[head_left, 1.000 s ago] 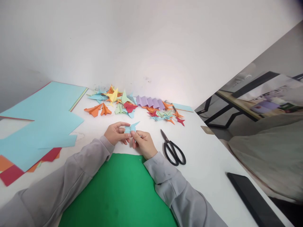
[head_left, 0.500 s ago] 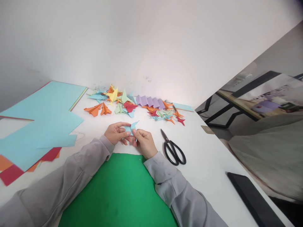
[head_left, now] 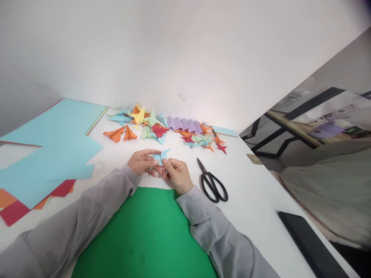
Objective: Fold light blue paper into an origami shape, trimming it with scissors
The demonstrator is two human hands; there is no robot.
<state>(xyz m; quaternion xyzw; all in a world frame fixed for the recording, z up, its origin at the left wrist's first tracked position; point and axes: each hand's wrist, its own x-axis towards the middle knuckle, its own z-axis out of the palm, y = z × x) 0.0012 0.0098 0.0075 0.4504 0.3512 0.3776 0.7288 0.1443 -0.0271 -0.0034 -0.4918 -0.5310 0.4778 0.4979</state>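
Between my two hands is a small folded piece of light blue paper (head_left: 164,154), its pointed tip sticking up to the right. My left hand (head_left: 142,162) pinches its left side between thumb and fingers. On the right side, my right hand (head_left: 177,173) grips it with thumb and fingertips, hiding its lower part. Both hands are just beyond a green sheet (head_left: 147,231). A pair of black-handled scissors (head_left: 211,183) lies open-bladed or nearly closed, I cannot tell which, to the right of my right hand.
Folded paper figures in several colours (head_left: 139,116) are heaped along the wall, beside a pleated purple paper (head_left: 184,124). Large light blue sheets (head_left: 58,154) cover the left side, over red and orange ones. A black flat device (head_left: 310,243) lies near the right table edge.
Both hands stay in nearly the same place, still holding the blue paper. The paper's tip has shifted very slightly to the right.
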